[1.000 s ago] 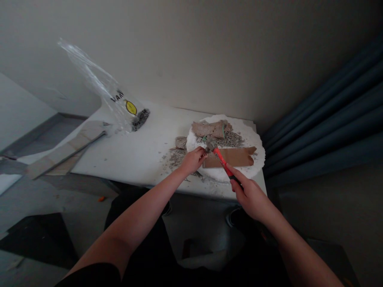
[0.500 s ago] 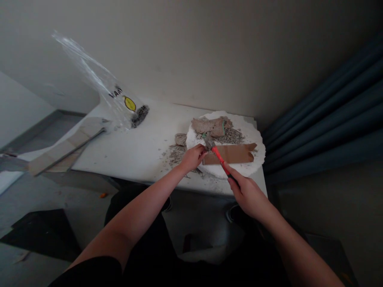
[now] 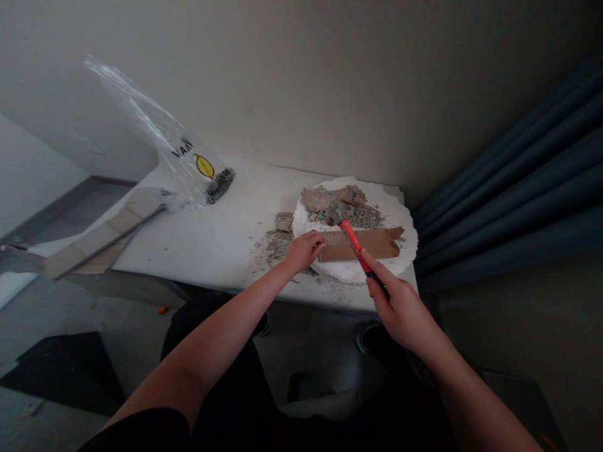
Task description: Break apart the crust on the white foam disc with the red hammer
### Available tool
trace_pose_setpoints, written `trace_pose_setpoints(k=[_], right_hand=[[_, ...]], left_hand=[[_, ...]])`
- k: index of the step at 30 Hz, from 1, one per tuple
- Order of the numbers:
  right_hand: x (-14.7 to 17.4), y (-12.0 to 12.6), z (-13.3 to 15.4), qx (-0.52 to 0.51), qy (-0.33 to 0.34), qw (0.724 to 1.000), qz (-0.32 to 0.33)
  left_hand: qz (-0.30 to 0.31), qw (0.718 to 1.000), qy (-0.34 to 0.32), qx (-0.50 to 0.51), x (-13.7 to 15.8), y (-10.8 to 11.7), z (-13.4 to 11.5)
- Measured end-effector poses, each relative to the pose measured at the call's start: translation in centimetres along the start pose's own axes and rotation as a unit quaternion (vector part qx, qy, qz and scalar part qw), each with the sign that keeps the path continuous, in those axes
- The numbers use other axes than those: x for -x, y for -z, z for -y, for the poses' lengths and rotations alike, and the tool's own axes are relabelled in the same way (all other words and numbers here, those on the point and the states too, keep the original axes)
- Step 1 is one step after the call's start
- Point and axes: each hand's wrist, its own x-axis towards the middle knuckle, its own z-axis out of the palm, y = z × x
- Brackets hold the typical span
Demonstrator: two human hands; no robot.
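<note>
My right hand (image 3: 400,304) grips a hammer (image 3: 357,248) by its red and black handle. The hammer's grey head is raised over the white round board (image 3: 407,242). My left hand (image 3: 304,251) is closed, its fingertips pinched at the left end of a brown cardboard strip (image 3: 360,245); whatever is between them is hidden. The strip lies flat on the board and has a torn right end and a dotted patch near the left. Behind it are a crumpled brown torn sheet (image 3: 315,198) and grey crumbled bits (image 3: 370,216), partly covered by the hammer head.
The board rests on a white table (image 3: 235,238) against the wall. More grey rubble (image 3: 277,245) lies left of it. A clear plastic bag (image 3: 188,160) with dark contents stands at the table's left, near flattened cardboard (image 3: 101,242). A dark curtain (image 3: 518,169) hangs at right.
The hammer head has lifted away from my left fingertips, and my right hand has drawn slightly back and to the right. My left hand stays in place.
</note>
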Motion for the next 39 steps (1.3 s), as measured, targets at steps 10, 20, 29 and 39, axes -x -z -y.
trace_pose_setpoints(k=[10, 20, 29, 39], right_hand=[[0.0, -0.2, 0.2, 0.013, 0.008, 1.000, 0.002], [-0.3, -0.5, 0.1, 0.030, 0.004, 0.999, 0.020], [-0.2, -0.9, -0.1, 0.037, 0.002, 0.999, 0.034], [-0.3, -1.0, -0.4, 0.037, -0.004, 0.998, 0.044]], left_hand=[[0.004, 1.000, -0.002, 0.003, 0.0, 0.0, 0.1], [0.001, 1.000, -0.006, -0.006, -0.1, -0.1, 0.3], [-0.004, 1.000, 0.020, 0.000, 0.0, -0.2, 0.2], [0.006, 0.988, 0.102, 0.119, 0.1, 0.7, 0.0]])
